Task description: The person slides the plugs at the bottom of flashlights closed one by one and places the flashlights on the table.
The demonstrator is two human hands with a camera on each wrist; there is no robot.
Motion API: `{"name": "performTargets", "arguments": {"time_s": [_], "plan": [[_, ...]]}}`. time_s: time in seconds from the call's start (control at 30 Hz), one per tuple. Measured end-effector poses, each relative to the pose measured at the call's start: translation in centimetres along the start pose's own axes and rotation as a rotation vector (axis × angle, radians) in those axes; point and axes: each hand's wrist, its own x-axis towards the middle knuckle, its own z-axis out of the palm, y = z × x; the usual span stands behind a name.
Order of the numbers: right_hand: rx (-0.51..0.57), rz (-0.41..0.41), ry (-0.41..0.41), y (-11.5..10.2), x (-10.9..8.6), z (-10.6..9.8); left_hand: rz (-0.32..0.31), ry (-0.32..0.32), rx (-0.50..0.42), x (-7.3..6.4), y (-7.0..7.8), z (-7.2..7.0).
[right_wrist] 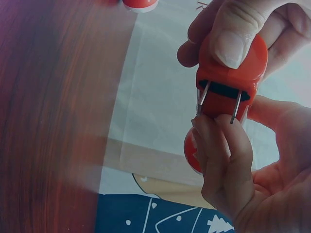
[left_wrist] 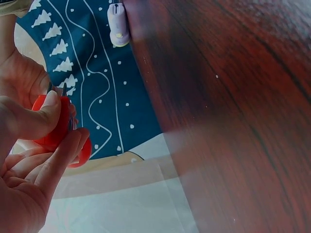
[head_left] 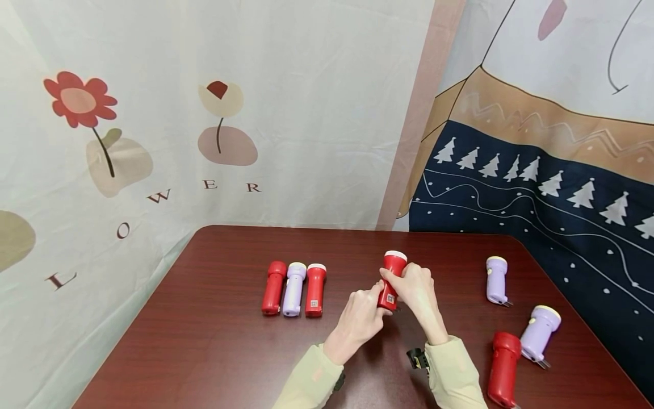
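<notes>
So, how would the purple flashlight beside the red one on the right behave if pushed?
The purple flashlight looks rounded, so it may roll, though its extended prongs might check that. It seems made of smooth plastic, so probably stiff and slightly slippery.

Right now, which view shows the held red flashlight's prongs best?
Right wrist: both prongs appear large and separate, projecting from the red flashlight. Left wrist shows them smaller and darker; head shows only a tiny hint near the flashlight's lower end.
</notes>
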Motion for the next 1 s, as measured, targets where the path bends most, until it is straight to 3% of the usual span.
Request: {"name": "performTargets", "arguments": {"time_s": [1.0], "plan": [[-0.004,-0.016,0.005,-0.02,-0.08,-0.27,0.026,-0.007,-0.013,0.03,-0.04,-0.04]]}}
